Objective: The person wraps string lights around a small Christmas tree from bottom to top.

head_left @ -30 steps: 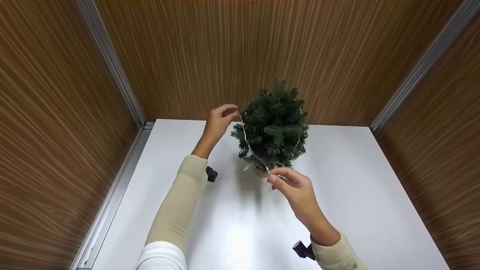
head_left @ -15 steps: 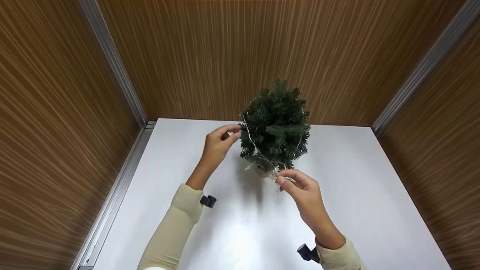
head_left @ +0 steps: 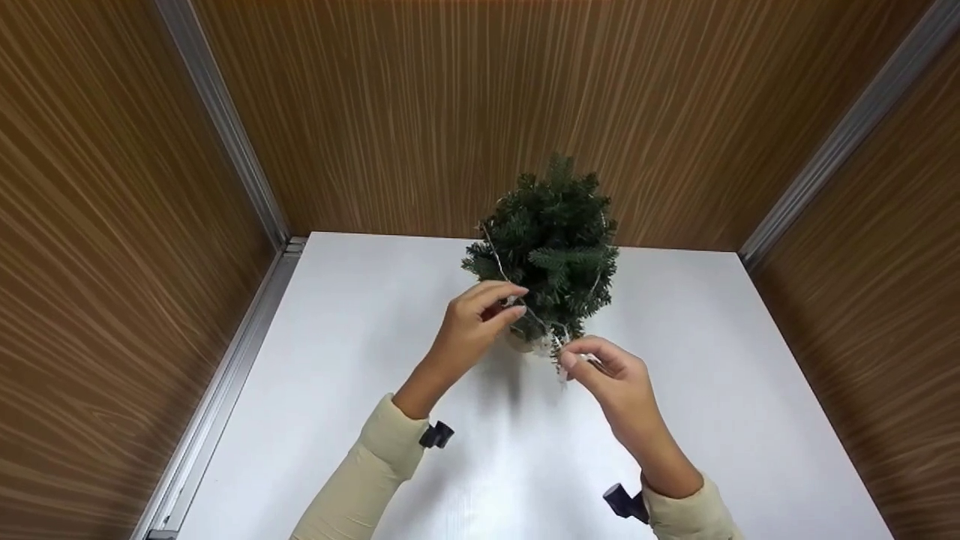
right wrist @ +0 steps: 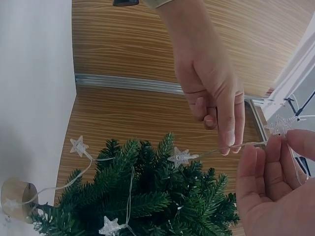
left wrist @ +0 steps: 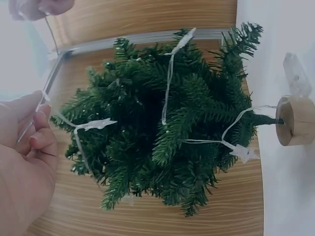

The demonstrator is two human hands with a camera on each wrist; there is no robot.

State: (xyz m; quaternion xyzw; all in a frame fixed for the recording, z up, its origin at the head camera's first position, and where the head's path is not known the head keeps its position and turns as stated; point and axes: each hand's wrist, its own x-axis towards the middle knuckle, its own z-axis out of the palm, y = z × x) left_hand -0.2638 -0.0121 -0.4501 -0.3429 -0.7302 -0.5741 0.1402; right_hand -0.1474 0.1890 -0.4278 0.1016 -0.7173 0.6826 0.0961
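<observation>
A small artificial Christmas tree (head_left: pixel 555 232) stands on the white table, its round wooden base (left wrist: pixel 295 120) showing in the left wrist view. Clear star-shaped bulbs on a thin wire, a string of fairy lights (right wrist: pixel 109 226), drape over its branches. At the tree's lower left, my left hand (head_left: pixel 476 322) pinches the wire between thumb and index finger. My right hand (head_left: pixel 611 379), in front of the base, grips the loose end of the string, a star (right wrist: pixel 280 125) beside its fingertips. Between both hands the wire runs fairly straight in the right wrist view.
Wood-grain panels (head_left: pixel 450 112) enclose the white table (head_left: pixel 360 300) at the back and both sides. Metal rails (head_left: pixel 225 127) run along the corners. A dark wrist camera mount sits on each sleeve.
My left hand has come from the tree's upper left side down and right, along the wire towards the right hand. My right hand has shifted slightly right, still gripping the string.
</observation>
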